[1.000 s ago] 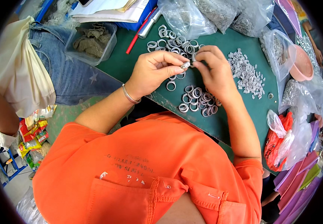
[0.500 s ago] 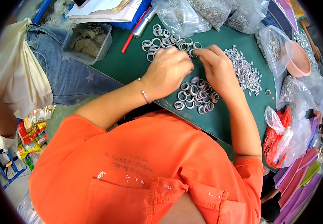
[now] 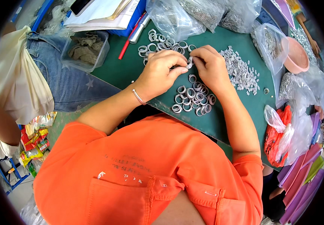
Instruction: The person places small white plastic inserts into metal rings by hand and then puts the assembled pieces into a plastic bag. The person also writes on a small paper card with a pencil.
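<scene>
My left hand (image 3: 159, 72) and my right hand (image 3: 211, 68) meet over the green table, fingertips closed on one silver-grey metal ring (image 3: 190, 63) between them. Its far side is partly covered by the fingers. Just beyond the left hand lies a loose heap of similar rings (image 3: 161, 45), some of them hidden by that hand. Nearer to me, below the right hand, sits a second heap of rings (image 3: 195, 98). Many small silver metal pieces (image 3: 240, 71) are spread to the right of the right hand.
Clear bags of metal parts (image 3: 203, 13) line the far edge. At the right are a pink bowl (image 3: 296, 56) and a red plastic bag (image 3: 278, 140). A red pen (image 3: 123, 49) and a clear tub with grey cloth (image 3: 85, 48) lie left. Another person in jeans (image 3: 76, 82) stands close at left.
The left hand has turned and come off the far heap towards the right hand. A ring now shows between both hands' fingertips. The whole view has shifted slightly.
</scene>
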`<state>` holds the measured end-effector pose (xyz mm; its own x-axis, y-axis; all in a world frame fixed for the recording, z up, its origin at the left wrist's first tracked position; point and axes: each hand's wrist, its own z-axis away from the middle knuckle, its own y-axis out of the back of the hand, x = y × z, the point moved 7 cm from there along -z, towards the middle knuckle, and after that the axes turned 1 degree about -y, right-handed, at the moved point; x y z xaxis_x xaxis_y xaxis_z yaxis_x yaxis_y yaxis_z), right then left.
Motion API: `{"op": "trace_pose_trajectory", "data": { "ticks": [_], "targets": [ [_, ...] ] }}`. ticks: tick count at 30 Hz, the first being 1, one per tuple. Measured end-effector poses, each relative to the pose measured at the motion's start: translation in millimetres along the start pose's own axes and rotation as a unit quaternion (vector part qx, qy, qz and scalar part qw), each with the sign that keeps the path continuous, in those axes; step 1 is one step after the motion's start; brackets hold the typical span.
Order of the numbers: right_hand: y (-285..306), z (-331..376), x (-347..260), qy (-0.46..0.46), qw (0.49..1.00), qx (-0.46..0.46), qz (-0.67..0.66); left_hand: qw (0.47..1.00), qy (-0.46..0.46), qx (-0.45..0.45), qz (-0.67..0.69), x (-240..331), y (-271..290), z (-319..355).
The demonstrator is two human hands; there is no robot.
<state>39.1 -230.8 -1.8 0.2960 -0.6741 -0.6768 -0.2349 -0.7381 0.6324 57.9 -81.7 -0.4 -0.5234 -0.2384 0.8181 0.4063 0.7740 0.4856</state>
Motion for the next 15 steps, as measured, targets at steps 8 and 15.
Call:
{"op": "trace_pose_trajectory", "data": {
  "ticks": [8, 15],
  "targets": [
    [4, 21, -15, 0.015, 0.978, -0.199, -0.058, 0.984, -0.106, -0.064, -0.131, 23, -17, 25],
    [7, -12, 1, 0.013, 0.994, -0.017, 0.107, 0.979, -0.102, -0.022, -0.178, 16, 2, 8]
  ]
}}
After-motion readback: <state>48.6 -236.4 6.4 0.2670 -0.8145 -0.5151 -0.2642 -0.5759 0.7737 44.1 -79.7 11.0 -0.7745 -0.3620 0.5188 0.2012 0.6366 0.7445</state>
